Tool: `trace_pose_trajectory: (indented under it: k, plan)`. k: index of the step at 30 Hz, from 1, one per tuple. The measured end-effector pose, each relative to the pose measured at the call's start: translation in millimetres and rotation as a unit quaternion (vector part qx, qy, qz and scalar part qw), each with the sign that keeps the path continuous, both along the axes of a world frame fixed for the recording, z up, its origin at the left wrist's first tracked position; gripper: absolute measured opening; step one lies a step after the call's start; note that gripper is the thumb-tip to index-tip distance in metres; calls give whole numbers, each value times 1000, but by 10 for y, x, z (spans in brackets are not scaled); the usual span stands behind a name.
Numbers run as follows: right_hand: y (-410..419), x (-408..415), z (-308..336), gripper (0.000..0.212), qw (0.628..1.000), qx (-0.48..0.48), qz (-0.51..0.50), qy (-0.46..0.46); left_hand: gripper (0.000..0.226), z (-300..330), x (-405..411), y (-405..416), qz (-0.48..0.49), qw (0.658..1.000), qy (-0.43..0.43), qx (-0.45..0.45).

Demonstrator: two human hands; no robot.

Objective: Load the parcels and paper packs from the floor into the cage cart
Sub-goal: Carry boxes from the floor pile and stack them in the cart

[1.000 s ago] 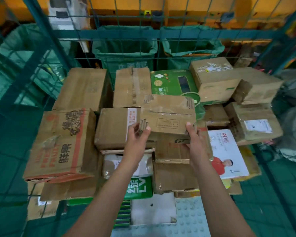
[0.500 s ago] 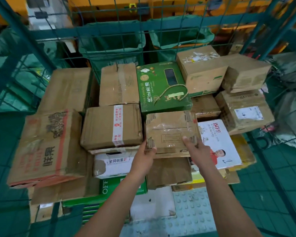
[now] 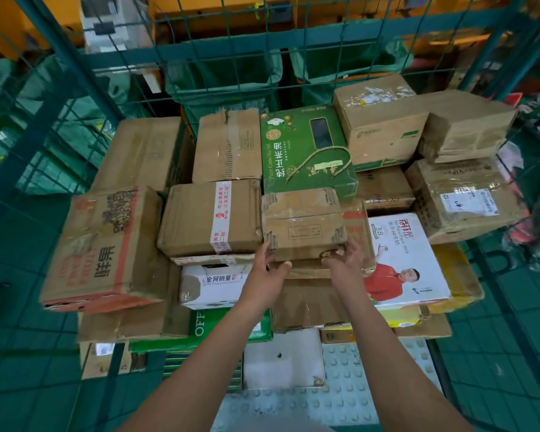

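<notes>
Cage cart (image 3: pixel 60 51) holds stacked cartons; the small taped brown parcel (image 3: pixel 303 222) sits on top at the centre, below the green camellia oil box (image 3: pixel 306 151). Seat it flat before letting go. Left hand (image 3: pixel 268 263) touches its near corner, fingers loosely spread; right hand (image 3: pixel 346 260) curls fingertips under the front edge. Corners look crushed, tape wrinkled.
</notes>
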State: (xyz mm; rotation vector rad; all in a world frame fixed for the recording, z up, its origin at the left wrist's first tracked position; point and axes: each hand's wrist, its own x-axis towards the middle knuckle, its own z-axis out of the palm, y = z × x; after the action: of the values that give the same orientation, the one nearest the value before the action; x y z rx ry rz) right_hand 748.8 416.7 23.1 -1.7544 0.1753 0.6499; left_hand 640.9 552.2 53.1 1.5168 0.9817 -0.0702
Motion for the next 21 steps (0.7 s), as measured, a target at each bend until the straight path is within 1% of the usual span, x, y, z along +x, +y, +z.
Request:
trace_pose_trajectory:
  k: [3, 6, 9, 11, 13, 16, 18, 19, 21]
  plan:
    - [-47, -48, 0, 86, 1000, -10, 21, -4, 77, 77, -48, 33, -22, 1000, 8, 4]
    - [-77, -213, 46, 92, 1000, 14, -1, -1, 77, 134, -137, 37, -44, 999, 9, 16]
    - [-126, -517, 71, 91, 999, 38, -25, 22, 77, 159, -254, 21, -69, 998, 5, 6]
    - [-175, -700, 75, 81, 998, 53, -32, 25, 76, 173, -330, -8, -87, 996, -8, -14]
    - [-258, -898, 104, 70, 996, 67, -46, 48, 73, 194, -444, -59, -107, 994, -14, -20]
    - [-427, -1227, 125, 61, 996, 47, -61, 53, 68, 192, -655, -141, -148, 988, -28, -27]
    - [-547, -1521, 159, 46, 993, 41, -101, 53, 65, 167, -844, -166, -167, 983, -31, -67]
    - [-594, -1620, 161, 38, 991, 43, -116, 59, 60, 128, -913, -157, -168, 982, -32, -82]
    - [-692, -1978, 169, 27, 985, 35, -149, 74, 49, 30, -1164, -146, -200, 975, -15, -98]
